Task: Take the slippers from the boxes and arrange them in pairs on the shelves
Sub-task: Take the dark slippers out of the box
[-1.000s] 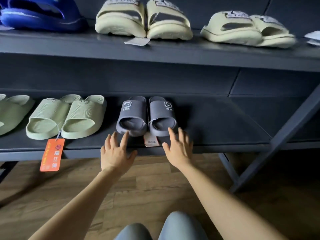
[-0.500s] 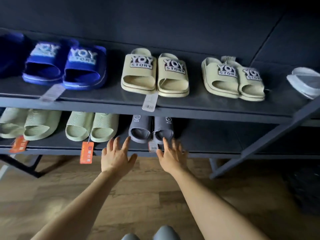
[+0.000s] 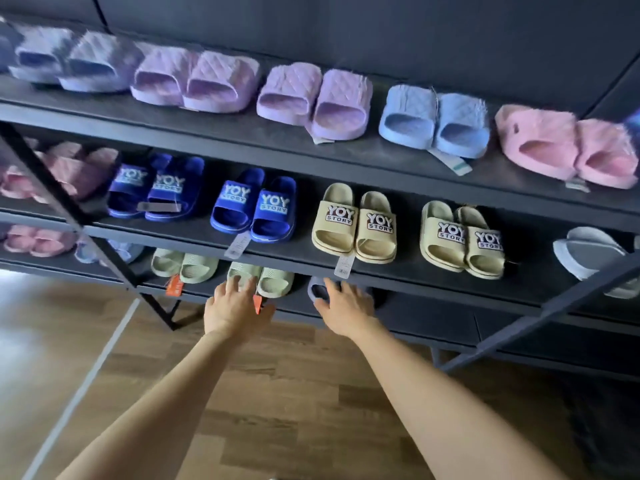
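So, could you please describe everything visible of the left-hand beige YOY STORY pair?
The beige pair sits on the middle shelf, the two slippers side by side and touching, heels toward the front edge. They look like moulded foam, thick-soled, each with a wide strap bearing a dark YOY STORY patch. A white tag hangs from them over the shelf edge.

Top shelf (image 3: 242, 136), far: quilted pairs (image 3: 311, 98) in row. Middle shelf (image 3: 408, 268) below, nearer: lettered pairs (image 3: 353, 226) in row. Bottom shelf (image 3: 426, 306), nearest: ribbed pairs (image 3: 187, 268) left, half-hidden pair (image 3: 317, 289) right of them. Floor (image 3: 277, 393) beneath.
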